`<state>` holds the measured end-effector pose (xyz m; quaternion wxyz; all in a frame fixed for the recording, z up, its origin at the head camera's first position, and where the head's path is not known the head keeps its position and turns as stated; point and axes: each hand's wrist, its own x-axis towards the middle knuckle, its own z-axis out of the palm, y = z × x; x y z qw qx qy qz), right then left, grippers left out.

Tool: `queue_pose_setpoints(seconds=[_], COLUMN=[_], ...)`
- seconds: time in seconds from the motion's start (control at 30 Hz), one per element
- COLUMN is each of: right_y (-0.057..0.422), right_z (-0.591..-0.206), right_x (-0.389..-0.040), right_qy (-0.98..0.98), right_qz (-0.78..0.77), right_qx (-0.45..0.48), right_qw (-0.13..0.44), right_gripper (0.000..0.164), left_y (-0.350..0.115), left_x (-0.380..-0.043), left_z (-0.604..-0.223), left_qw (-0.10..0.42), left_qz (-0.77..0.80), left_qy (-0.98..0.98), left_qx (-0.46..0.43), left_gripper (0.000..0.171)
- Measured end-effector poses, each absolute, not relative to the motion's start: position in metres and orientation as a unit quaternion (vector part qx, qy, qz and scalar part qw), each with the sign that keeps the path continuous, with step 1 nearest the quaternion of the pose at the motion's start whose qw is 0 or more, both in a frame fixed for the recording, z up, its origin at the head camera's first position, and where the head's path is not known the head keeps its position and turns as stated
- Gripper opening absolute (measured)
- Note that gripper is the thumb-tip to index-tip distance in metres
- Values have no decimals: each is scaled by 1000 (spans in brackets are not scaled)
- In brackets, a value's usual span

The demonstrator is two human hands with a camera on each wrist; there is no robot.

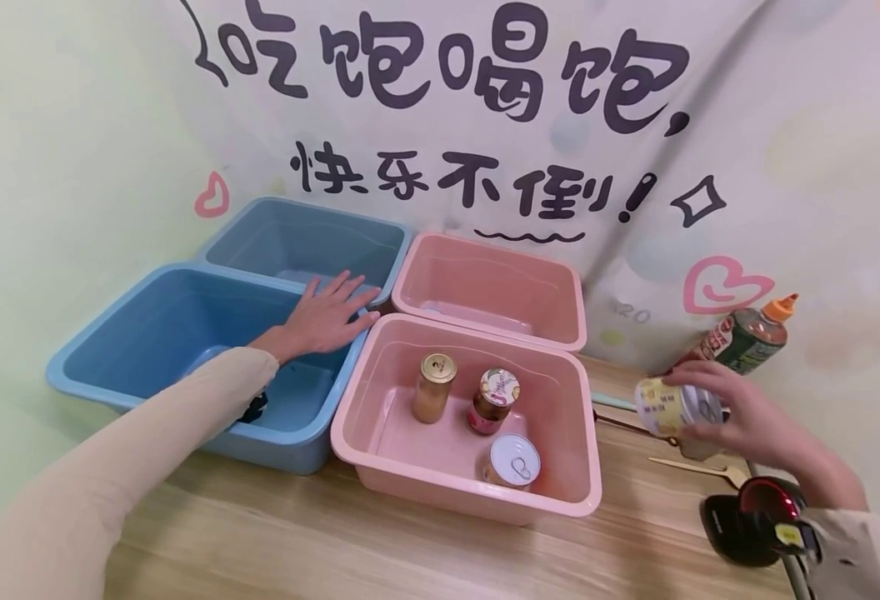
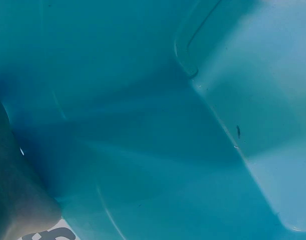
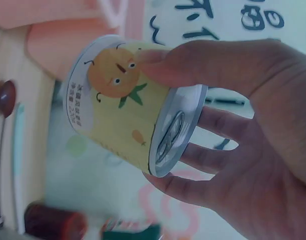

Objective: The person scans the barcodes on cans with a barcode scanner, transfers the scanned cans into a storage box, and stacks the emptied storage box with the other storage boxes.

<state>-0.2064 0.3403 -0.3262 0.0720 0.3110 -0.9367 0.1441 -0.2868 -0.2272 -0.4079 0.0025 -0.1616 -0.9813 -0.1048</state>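
My right hand (image 1: 747, 417) grips a yellow-labelled tin can (image 1: 659, 407) in the air, right of the near pink bin (image 1: 470, 493). In the right wrist view, thumb and fingers hold the can (image 3: 110, 107) near its pull-tab end, and an orange cartoon fruit shows on the label. Fingers spread and straight, my left hand (image 1: 327, 318) is over the right part of the near blue bin (image 1: 125, 333), fingertips by the far blue bin (image 1: 312, 221). Inside the near pink bin stand a gold-lidded jar (image 1: 434, 392), a jar with a patterned lid (image 1: 492, 400) and a pull-tab can (image 1: 513, 462).
Behind the near pink bin sits another pink bin (image 1: 492, 267). A sauce bottle with an orange cap (image 1: 758, 337) stands beyond my right hand. Long-handled utensils and a wooden fork (image 1: 698, 468) lie on the table (image 1: 320, 533). Something black (image 1: 256, 407) shows in the near blue bin.
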Motion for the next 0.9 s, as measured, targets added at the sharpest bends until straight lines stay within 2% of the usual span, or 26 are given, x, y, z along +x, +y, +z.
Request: queue_pose_setpoints(seconds=[0.17,0.47,0.67,0.9], right_y=[307,231,185,148], right_z=[-298,-267,-272,-300], right_x=[-234,-286,-320,-358], right_qy=[-929,-936,-929,-928], right_qz=[135,176,176,170], right_qx=[337,301,321,317], right_qw=[73,-42,-53,-96], right_gripper=[61,55,57,59], left_y=[-228,-227,-226,-226], left_x=[-286,-285,-285,-285], left_z=[-407,-405,-405,-405], left_qw=[2,0,-2,2], left_qz=[-105,-105,-105,-107], left_qy=[-981,-982,-982,-982], left_qx=[-162,-159,-159,-159], left_gripper=[62,62,63,62])
